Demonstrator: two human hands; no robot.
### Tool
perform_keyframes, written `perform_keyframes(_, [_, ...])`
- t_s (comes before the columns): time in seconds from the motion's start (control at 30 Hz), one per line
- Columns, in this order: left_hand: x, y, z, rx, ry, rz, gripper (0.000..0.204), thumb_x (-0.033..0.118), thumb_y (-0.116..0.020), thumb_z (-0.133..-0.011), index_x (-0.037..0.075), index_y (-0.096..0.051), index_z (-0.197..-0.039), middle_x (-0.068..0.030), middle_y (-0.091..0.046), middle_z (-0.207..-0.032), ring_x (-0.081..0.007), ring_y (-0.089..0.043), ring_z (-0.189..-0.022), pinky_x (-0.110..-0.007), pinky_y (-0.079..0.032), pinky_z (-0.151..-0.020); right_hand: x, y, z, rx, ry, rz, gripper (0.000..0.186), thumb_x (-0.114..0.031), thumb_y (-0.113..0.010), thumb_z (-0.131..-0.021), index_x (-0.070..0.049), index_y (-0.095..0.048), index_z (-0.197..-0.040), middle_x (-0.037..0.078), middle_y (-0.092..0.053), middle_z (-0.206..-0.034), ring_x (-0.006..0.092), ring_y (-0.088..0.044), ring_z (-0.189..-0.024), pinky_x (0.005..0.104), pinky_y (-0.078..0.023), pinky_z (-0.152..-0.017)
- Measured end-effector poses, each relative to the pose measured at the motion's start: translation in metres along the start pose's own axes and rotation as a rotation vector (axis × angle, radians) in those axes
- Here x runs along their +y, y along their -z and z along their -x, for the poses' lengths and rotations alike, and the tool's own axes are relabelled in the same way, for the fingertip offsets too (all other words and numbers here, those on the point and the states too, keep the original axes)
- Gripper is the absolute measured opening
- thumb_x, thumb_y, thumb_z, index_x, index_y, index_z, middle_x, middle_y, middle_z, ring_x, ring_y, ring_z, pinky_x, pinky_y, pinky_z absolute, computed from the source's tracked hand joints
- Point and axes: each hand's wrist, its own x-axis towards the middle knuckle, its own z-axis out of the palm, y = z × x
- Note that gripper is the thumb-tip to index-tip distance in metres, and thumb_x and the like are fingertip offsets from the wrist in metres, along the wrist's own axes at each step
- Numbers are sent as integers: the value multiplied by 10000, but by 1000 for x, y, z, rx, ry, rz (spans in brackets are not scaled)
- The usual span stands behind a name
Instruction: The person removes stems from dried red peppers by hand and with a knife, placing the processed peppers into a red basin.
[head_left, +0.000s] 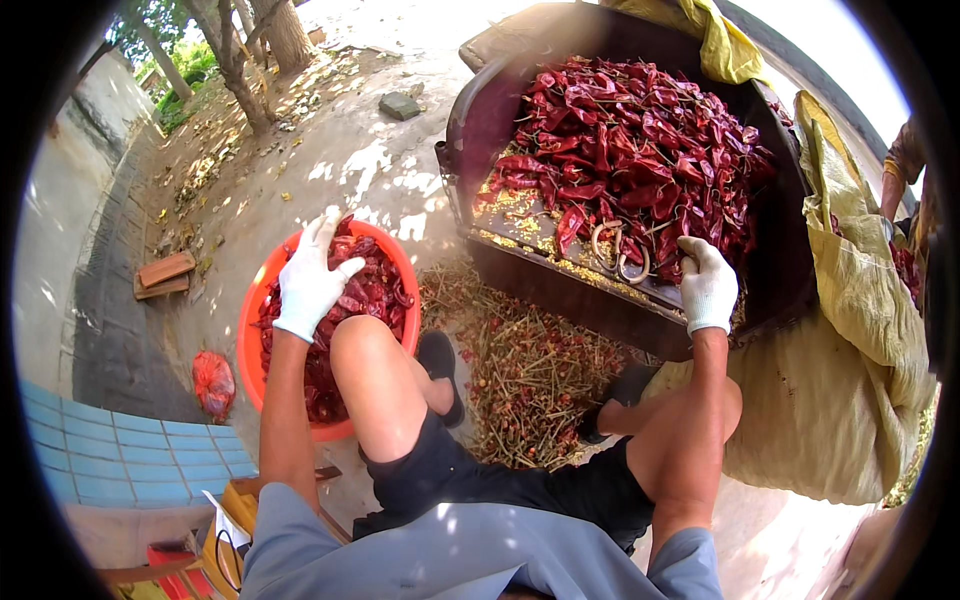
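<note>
While the left hand (312, 282) spreads over red peppers (375, 285) in the orange tub (250, 335), the right hand (708, 282) (any pinch is indiscernible) curls at the pepper pile (640, 150) in the dark bin (560, 292), both containers presumably sited for easy reach.

A knee (362, 350) partly hides the orange basin (251, 330), and the right edge crops a co-worker (908, 152).
</note>
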Motion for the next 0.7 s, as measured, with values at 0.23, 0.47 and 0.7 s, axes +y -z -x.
perform_keyframes(0.23, [-62, 1, 49, -145, 188, 434, 344, 273, -689, -884, 52, -709, -1147, -155, -705, -1129, -277, -664, -1090, -377, -504, -960, 2, 8, 2, -182, 98, 265, 305, -143, -725, -818, -145, -693, -1122, 98, -693, -1080, 302, -678, -949, 400, -537, -832])
perform_keyframes(0.47, [67, -19, 35, -911, -620, -324, 309, 347, -647, -813, 147, -759, -1020, -131, -731, -926, -315, -698, -862, -417, -541, -785, 13, -19, -3, -333, 53, 472, 675, -345, -786, -786, -206, -528, -1393, 166, -631, -1188, 341, -646, -1039, 448, -535, -875])
perform_keyframes(0.7, [61, -85, 73, -1187, -859, -613, 256, 243, -643, -762, 150, -785, -954, -121, -747, -946, -310, -722, -860, -432, -561, -711, 7, -41, -10, -330, 19, 327, 615, -328, -787, -783, -191, -573, -1344, 190, -627, -1173, 369, -653, -1002, 459, -539, -864])
